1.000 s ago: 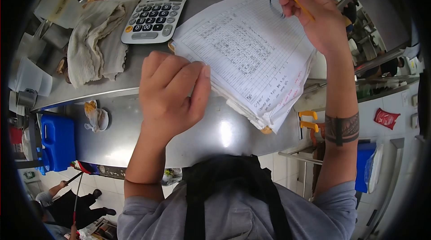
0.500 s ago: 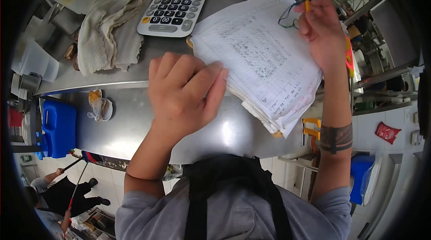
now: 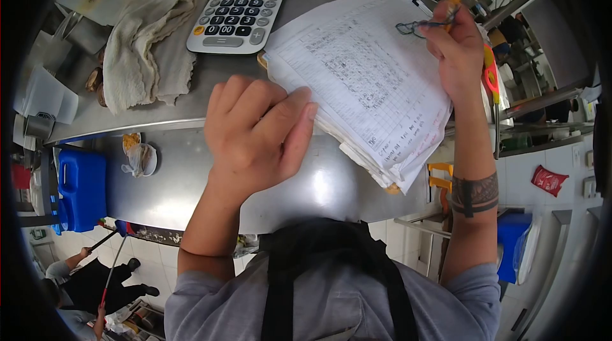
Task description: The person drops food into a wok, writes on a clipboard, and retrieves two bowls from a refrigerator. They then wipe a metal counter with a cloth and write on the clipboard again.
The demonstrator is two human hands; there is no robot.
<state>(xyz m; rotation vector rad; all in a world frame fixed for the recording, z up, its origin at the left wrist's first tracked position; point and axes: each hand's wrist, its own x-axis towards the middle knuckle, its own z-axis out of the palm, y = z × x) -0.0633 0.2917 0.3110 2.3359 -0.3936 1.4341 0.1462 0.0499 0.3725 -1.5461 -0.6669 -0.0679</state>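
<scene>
A thick stack of papers (image 3: 363,79) with a filled-in table on the top sheet lies on the steel counter (image 3: 191,175). My left hand (image 3: 255,134) rests on the counter with its fingertips pressing the near left edge of the stack. My right hand (image 3: 456,48) is at the stack's far right corner, closed around a yellow pen (image 3: 451,2) that trails a dark cord. A grey calculator (image 3: 237,14) sits just left of the papers.
A crumpled beige towel (image 3: 143,48) lies left of the calculator. A blue container (image 3: 81,188) and a small dish stand on a lower shelf. Scissors with orange handles (image 3: 491,86) lie right of the papers. Another person crouches on the floor at the bottom left.
My right hand has turned the pen more upright at the far corner of the papers. My left hand has stayed on the stack's edge; the view shifted slightly.
</scene>
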